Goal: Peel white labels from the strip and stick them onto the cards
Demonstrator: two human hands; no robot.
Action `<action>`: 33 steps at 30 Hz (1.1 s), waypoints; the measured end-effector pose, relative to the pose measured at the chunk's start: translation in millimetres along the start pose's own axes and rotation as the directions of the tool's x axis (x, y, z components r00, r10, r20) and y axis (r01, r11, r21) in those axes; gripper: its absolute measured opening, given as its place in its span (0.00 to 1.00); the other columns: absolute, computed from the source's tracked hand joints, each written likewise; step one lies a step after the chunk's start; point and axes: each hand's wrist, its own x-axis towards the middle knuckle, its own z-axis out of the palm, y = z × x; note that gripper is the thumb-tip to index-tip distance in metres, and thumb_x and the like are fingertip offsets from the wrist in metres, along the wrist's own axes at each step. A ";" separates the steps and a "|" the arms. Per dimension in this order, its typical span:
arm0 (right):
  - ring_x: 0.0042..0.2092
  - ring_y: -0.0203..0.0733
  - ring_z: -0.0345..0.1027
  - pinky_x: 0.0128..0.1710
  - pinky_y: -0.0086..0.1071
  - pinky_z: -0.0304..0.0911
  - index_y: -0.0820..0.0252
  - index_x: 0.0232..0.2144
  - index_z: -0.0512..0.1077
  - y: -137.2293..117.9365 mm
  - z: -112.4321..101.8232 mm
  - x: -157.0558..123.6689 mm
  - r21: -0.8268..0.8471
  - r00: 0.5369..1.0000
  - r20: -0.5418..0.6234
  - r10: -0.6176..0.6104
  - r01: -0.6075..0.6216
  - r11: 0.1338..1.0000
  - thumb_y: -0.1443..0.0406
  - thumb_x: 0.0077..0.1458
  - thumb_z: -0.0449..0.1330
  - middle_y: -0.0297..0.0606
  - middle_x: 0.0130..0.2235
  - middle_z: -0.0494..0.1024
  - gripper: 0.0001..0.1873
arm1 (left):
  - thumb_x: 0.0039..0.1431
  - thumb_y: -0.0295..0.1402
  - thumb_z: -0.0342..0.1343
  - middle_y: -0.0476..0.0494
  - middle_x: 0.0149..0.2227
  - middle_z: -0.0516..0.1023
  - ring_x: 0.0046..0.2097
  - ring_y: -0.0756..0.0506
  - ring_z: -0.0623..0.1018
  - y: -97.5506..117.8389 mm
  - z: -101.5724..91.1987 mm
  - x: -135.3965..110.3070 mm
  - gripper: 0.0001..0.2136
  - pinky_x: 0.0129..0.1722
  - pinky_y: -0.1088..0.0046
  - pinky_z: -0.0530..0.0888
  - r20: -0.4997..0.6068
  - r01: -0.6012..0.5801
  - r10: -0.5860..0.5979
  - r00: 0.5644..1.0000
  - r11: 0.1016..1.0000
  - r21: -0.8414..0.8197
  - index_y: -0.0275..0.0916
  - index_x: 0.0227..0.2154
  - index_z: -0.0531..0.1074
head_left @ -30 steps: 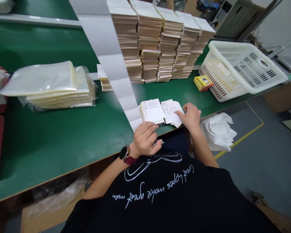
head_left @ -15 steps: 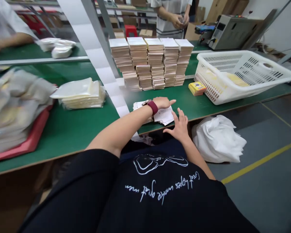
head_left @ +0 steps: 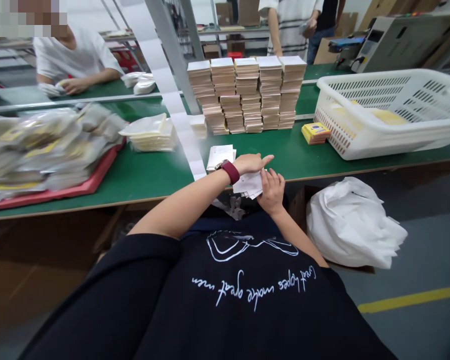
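Observation:
A loose sheaf of white paper sheets [head_left: 247, 184] juts past the table's front edge, its corners uneven. My left hand [head_left: 253, 163], with a dark red watch band at the wrist, lies across the top of the sheaf and holds it; one finger points right and the others are partly hidden. On the sheaf's right edge, the bent fingers of my right hand [head_left: 272, 189] are closed. Just beyond my left wrist, a small stack of white printed sheets [head_left: 220, 154] rests on the green table [head_left: 153, 175].
Tall card stacks [head_left: 243, 95] stand behind my hands. Right are a small yellow pack [head_left: 315, 132] and a white basket [head_left: 375, 142]; a white bag [head_left: 350, 220] sits below. Left are clear bags [head_left: 153, 132] and a red tray [head_left: 101, 177] of packets. Two people work opposite.
My right hand has closed in from beside the sheaf onto its right edge, fingers now bent. The sheaf has come toward me over the table edge. My view has shifted left.

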 end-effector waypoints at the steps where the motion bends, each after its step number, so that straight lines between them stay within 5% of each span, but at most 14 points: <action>1: 0.63 0.52 0.56 0.62 0.50 0.45 0.65 0.61 0.60 0.1 1.5 0.1 0.010 1.000 -0.015 -0.026 0.026 1.000 0.64 0.59 0.48 0.52 0.58 0.70 0.28 | 0.60 0.61 0.22 0.31 0.64 0.61 0.63 0.36 0.65 -0.2 -0.3 -1.2 0.43 0.59 0.63 0.63 -0.002 -0.002 0.002 1.000 1.000 -0.002 0.30 0.62 0.57; 7: 0.54 0.49 0.64 0.56 0.47 0.48 0.61 0.52 0.69 2.5 4.2 4.1 -0.006 0.995 -0.051 -0.082 0.081 0.997 0.65 0.59 0.53 0.48 0.50 0.76 0.20 | 0.61 0.59 0.22 0.34 0.61 0.66 0.61 0.38 0.68 -4.1 -8.3 -4.8 0.41 0.58 0.65 0.63 0.002 -0.038 0.038 0.999 0.999 -0.010 0.32 0.58 0.62; 16: 0.52 0.54 0.59 0.50 0.47 0.52 0.61 0.57 0.65 -15.4 -9.0 16.9 -0.090 0.993 0.030 -0.113 0.116 0.989 0.64 0.57 0.54 0.51 0.52 0.72 0.25 | 0.61 0.60 0.29 0.33 0.66 0.56 0.65 0.35 0.61 -7.5 -12.8 -4.0 0.40 0.62 0.61 0.60 0.004 -0.016 0.016 1.000 0.998 -0.054 0.32 0.63 0.56; 21: 0.41 0.47 0.65 0.42 0.39 0.55 0.61 0.51 0.70 -0.4 -13.2 29.1 -0.021 0.976 0.087 -0.202 0.205 0.979 0.66 0.59 0.52 0.46 0.44 0.78 0.19 | 0.60 0.61 0.33 0.33 0.55 0.73 0.56 0.36 0.72 -9.4 -18.1 1.9 0.38 0.55 0.64 0.67 0.001 -0.036 0.037 0.999 0.994 -0.103 0.33 0.50 0.72; 26: 0.37 0.43 0.70 0.39 0.33 0.59 0.61 0.42 0.75 28.7 -19.6 43.9 0.192 1.000 0.011 0.014 -0.016 0.981 0.52 0.60 0.54 0.42 0.34 0.80 0.20 | 0.65 0.54 0.25 0.37 0.44 0.79 0.42 0.44 0.79 -16.2 -42.7 10.9 0.37 0.41 0.71 0.72 -0.158 -0.064 0.035 0.987 0.981 -0.182 0.32 0.43 0.75; 30: 0.37 0.44 0.73 0.40 0.34 0.64 0.60 0.37 0.76 43.1 -17.5 45.0 0.414 0.975 -0.035 0.221 -0.187 0.891 0.51 0.57 0.57 0.41 0.34 0.80 0.19 | 0.67 0.50 0.25 0.36 0.46 0.78 0.46 0.42 0.77 -21.7 -33.5 -14.9 0.34 0.47 0.66 0.71 -0.378 -0.110 0.038 0.925 0.979 -0.170 0.32 0.45 0.72; 31: 0.38 0.44 0.74 0.40 0.34 0.65 0.60 0.37 0.76 44.9 -16.5 43.7 0.468 0.967 -0.034 0.253 -0.208 0.859 0.51 0.57 0.58 0.42 0.36 0.81 0.19 | 0.67 0.50 0.29 0.35 0.48 0.76 0.50 0.40 0.75 -24.2 -22.2 -27.3 0.30 0.51 0.63 0.70 -0.453 -0.127 0.047 0.890 0.981 -0.146 0.33 0.48 0.71; 33: 0.39 0.43 0.74 0.41 0.35 0.66 0.60 0.38 0.76 47.0 -14.9 40.9 0.536 0.959 -0.023 0.282 -0.226 0.814 0.52 0.56 0.59 0.41 0.37 0.80 0.17 | 0.63 0.51 0.42 0.32 0.53 0.74 0.57 0.35 0.70 -31.6 8.9 -54.1 0.27 0.57 0.56 0.66 -0.621 -0.207 0.218 0.753 0.974 0.091 0.31 0.49 0.70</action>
